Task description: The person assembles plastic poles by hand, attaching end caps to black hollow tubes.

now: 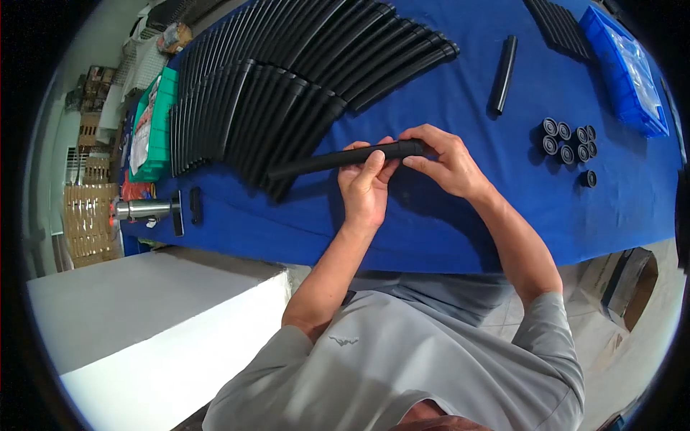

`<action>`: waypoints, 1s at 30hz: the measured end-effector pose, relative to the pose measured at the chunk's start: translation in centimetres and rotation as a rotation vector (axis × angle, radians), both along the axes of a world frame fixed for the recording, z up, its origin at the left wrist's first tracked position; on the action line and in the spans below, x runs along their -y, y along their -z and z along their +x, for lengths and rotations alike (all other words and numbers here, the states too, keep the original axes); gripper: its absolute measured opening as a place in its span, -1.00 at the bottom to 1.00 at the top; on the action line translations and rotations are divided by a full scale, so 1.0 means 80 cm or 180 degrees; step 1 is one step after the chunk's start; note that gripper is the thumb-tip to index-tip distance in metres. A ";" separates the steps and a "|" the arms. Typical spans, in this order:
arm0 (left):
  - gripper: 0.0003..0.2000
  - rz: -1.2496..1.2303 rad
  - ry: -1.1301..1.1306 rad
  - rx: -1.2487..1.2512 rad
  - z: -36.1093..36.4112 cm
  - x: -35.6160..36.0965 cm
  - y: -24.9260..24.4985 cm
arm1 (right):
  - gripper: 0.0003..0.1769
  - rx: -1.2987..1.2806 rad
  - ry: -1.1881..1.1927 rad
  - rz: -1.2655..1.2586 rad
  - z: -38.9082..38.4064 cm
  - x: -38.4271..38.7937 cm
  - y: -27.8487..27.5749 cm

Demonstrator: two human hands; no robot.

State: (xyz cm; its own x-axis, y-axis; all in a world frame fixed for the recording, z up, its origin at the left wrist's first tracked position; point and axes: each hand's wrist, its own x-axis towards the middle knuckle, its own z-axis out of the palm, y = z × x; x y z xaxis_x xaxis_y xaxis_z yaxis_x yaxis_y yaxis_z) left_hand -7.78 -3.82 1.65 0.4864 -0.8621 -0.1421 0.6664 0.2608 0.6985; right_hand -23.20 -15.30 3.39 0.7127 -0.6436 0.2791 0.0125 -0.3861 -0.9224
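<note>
A black tube [327,162] lies nearly level across the front of my body, over the blue cloth. My left hand [366,188] is wrapped round it near its right part, thumb on top. At the tube's right end, a wider black cap [410,148] sits between the thumb and fingers of my right hand [447,164]. The tube's left end is over the lower edge of a large fanned stack of black tubes [287,93]. Several small round black caps [567,154] stand in a group to the right.
A single black tube [504,75] lies right of the stack. A blue bin [624,72] and more tubes [560,29] are at the upper right. On the left are a green bin [167,126] and a metal cylinder [144,209]. A white block [158,309] stands below the table's front edge.
</note>
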 end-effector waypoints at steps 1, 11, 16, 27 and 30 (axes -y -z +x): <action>-0.69 0.0003 0.0070 -0.0015 0.003 0.000 0.001 | -0.59 0.0078 -0.0021 0.0148 0.001 0.000 0.002; -0.65 -0.0406 0.0831 -0.0267 0.085 -0.034 0.023 | -0.63 0.0154 -0.0359 0.0686 -0.004 0.001 -0.002; -0.73 -0.0392 0.0724 -0.0307 0.076 -0.032 0.019 | -0.66 0.0153 -0.0189 0.0211 -0.002 -0.001 0.000; -0.70 -0.0415 0.0858 -0.0413 0.087 -0.033 0.022 | -0.62 0.0424 -0.0191 -0.0178 -0.003 -0.001 0.008; -0.71 -0.0456 0.0900 -0.0529 0.086 -0.030 0.014 | -0.61 0.0340 -0.0172 0.0454 -0.004 -0.004 -0.001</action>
